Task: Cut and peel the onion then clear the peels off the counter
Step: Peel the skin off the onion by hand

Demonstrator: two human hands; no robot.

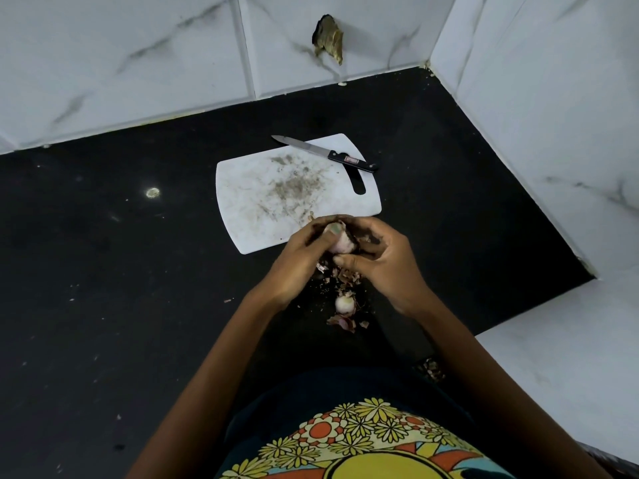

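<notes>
gripping an onion half [340,243] between them, both hands hover over the near edge of the white cutting board [262,198]. the left hand [304,257] curls its fingers round the pale, partly peeled piece from the left, thumb laid across its top, while the right hand [383,261] closes on it from the right, thumb and fingertips pinching at its lower side where brown skin clings. just below the hands, loose peels [345,274] lie scattered on the black tabletop [138,271]. nearer the person sits a second onion half [344,304], pale and rounded, with another curl of purple-brown peel [342,322] just beside it. the cutting board is smeared with dark flecks across its middle. a knife [325,153] with a black handle rests on the board's far corner, its blade pointing left past the edge. white marble-look tiles [138,63] back the tabletop, with a broken hole [328,39] in one of them.
</notes>
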